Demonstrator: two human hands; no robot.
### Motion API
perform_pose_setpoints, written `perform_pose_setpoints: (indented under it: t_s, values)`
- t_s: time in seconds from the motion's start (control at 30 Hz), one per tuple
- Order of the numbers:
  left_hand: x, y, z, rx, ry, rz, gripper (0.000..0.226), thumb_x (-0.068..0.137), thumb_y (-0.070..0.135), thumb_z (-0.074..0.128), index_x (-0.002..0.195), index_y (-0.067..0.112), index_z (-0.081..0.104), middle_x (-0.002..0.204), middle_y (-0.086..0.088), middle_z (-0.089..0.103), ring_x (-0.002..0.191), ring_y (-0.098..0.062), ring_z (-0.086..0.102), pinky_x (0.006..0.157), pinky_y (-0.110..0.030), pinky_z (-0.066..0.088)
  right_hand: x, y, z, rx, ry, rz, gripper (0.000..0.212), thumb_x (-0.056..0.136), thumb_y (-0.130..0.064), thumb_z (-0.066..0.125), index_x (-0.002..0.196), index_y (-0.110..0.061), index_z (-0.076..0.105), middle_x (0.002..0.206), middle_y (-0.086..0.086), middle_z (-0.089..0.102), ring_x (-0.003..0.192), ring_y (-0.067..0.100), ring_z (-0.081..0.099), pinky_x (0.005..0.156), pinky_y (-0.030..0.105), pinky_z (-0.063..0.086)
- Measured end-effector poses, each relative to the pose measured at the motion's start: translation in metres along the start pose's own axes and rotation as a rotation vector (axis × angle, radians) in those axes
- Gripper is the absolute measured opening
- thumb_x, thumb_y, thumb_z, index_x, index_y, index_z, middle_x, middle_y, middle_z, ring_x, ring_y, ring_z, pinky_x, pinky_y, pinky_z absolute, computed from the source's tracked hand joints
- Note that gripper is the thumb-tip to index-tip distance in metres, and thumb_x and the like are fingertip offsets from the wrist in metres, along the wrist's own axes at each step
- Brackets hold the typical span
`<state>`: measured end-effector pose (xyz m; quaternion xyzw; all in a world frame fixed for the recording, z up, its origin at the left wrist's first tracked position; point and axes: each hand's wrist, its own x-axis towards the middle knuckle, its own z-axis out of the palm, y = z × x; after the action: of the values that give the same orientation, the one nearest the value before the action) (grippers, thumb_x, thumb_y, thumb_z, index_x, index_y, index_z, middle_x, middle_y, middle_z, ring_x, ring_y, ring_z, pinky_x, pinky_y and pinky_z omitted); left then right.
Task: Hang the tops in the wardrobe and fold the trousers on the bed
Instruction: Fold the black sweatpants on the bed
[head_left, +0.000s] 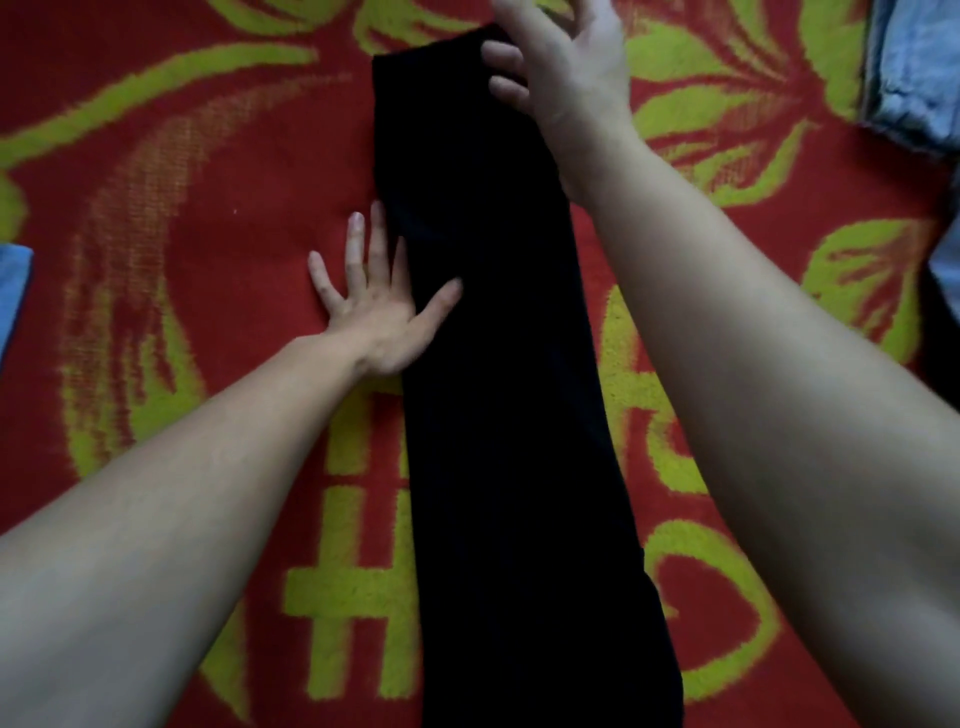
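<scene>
A pair of black trousers (498, 395) lies as one long narrow strip down the middle of the bed, which has a red cover with yellow-green leaf patterns (218, 171). My left hand (379, 306) rests flat with spread fingers on the strip's left edge, partly on the cover, thumb on the cloth. My right hand (561, 67) reaches to the far end of the trousers, its fingers curled over the top right corner of the cloth.
Folded light-blue denim (914, 67) lies at the far right corner. More blue and dark cloth (948, 280) shows at the right edge. A blue piece of cloth (13, 291) pokes in at the left edge.
</scene>
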<state>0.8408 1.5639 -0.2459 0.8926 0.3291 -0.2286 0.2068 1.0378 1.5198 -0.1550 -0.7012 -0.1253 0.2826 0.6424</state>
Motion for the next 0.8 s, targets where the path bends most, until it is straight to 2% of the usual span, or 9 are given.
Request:
perform_pose_setpoints:
  t_s: [0.07, 0.13, 0.17, 0.27, 0.4, 0.53, 0.63, 0.7, 0.8]
  values:
    - [0.001, -0.002, 0.001, -0.009, 0.003, 0.007, 0.086, 0.090, 0.072, 0.008, 0.156, 0.021, -0.010, 0.156, 0.004, -0.037, 0.139, -0.016, -0.041, 0.108, -0.059, -0.024, -0.001, 0.008, -0.013, -0.299, 0.149, -0.084, 0.030, 0.095, -0.018, 0.062, 0.122, -0.007, 0.059, 0.108, 0.001, 0.067, 0.096, 0.015, 0.069, 0.091, 0.035, 0.055]
    - [0.001, -0.002, 0.001, -0.025, 0.015, 0.019, 0.076, 0.097, 0.062, 0.014, 0.156, 0.020, -0.007, 0.156, 0.003, -0.036, 0.140, -0.017, -0.039, 0.108, -0.060, -0.023, -0.014, 0.020, -0.027, -0.634, 0.199, -0.208, 0.030, 0.096, -0.026, 0.058, 0.121, -0.010, 0.064, 0.110, 0.000, 0.062, 0.101, 0.010, 0.060, 0.097, 0.025, 0.047]
    - [0.001, -0.002, 0.001, -0.029, 0.020, 0.023, 0.073, 0.098, 0.058, 0.015, 0.157, 0.020, -0.006, 0.157, 0.002, -0.036, 0.140, -0.017, -0.039, 0.109, -0.060, -0.023, -0.023, 0.028, -0.032, -0.759, 0.179, -0.245, 0.035, 0.096, -0.033, 0.058, 0.124, -0.013, 0.063, 0.115, 0.002, 0.059, 0.103, 0.010, 0.057, 0.096, 0.022, 0.045]
    - [0.000, -0.002, 0.002, -0.063, 0.058, 0.040, 0.069, 0.100, 0.052, 0.018, 0.157, 0.020, -0.004, 0.158, 0.002, -0.034, 0.142, -0.017, -0.037, 0.109, -0.059, -0.022, -0.032, 0.052, -0.039, -1.014, 0.065, -0.149, 0.050, 0.096, -0.047, 0.057, 0.134, -0.016, 0.053, 0.127, 0.007, 0.056, 0.117, 0.022, 0.055, 0.099, 0.033, 0.042]
    - [-0.001, -0.006, 0.006, -0.112, 0.129, 0.071, 0.064, 0.102, 0.045, 0.020, 0.157, 0.021, -0.001, 0.159, 0.003, -0.030, 0.144, -0.015, -0.032, 0.109, -0.058, -0.022, -0.008, 0.057, -0.047, -0.946, 0.195, -0.020, 0.033, 0.102, -0.032, 0.050, 0.124, -0.012, 0.063, 0.122, 0.009, 0.066, 0.117, 0.026, 0.058, 0.096, 0.029, 0.037]
    - [-0.004, -0.008, 0.010, -0.219, 0.238, 0.105, 0.061, 0.102, 0.039, 0.024, 0.157, 0.026, 0.003, 0.163, 0.007, -0.018, 0.148, -0.011, -0.020, 0.113, -0.055, -0.019, 0.001, 0.057, -0.051, -0.912, 0.281, 0.086, 0.036, 0.102, -0.036, 0.048, 0.125, -0.013, 0.062, 0.125, 0.006, 0.064, 0.119, 0.023, 0.057, 0.099, 0.029, 0.038]
    - [-0.011, -0.007, 0.008, -0.359, 0.350, 0.088, 0.059, 0.098, 0.035, 0.027, 0.155, 0.027, 0.021, 0.165, 0.009, 0.007, 0.150, -0.009, -0.001, 0.116, -0.048, -0.013, -0.001, 0.053, -0.045, -0.844, 0.220, 0.054, 0.052, 0.100, -0.049, 0.045, 0.141, -0.016, 0.048, 0.137, 0.007, 0.052, 0.125, 0.022, 0.052, 0.100, 0.028, 0.036]
    - [-0.008, -0.001, -0.002, -0.470, 0.444, -0.008, 0.060, 0.092, 0.038, 0.026, 0.150, 0.027, 0.035, 0.158, 0.008, 0.031, 0.146, -0.010, 0.018, 0.116, -0.042, 0.000, 0.003, 0.052, -0.042, -0.869, 0.122, 0.047, 0.064, 0.098, -0.058, 0.045, 0.148, -0.018, 0.040, 0.143, 0.008, 0.044, 0.131, 0.024, 0.046, 0.107, 0.032, 0.034]
    - [0.013, 0.007, -0.029, -0.627, 0.490, -0.195, 0.066, 0.086, 0.068, 0.031, 0.137, 0.031, 0.050, 0.133, 0.010, 0.052, 0.131, -0.016, 0.035, 0.105, -0.043, 0.015, 0.017, 0.052, -0.042, -0.686, 0.041, 0.209, 0.073, 0.090, -0.068, 0.053, 0.143, -0.018, 0.049, 0.142, 0.006, 0.045, 0.131, 0.023, 0.048, 0.112, 0.036, 0.039]
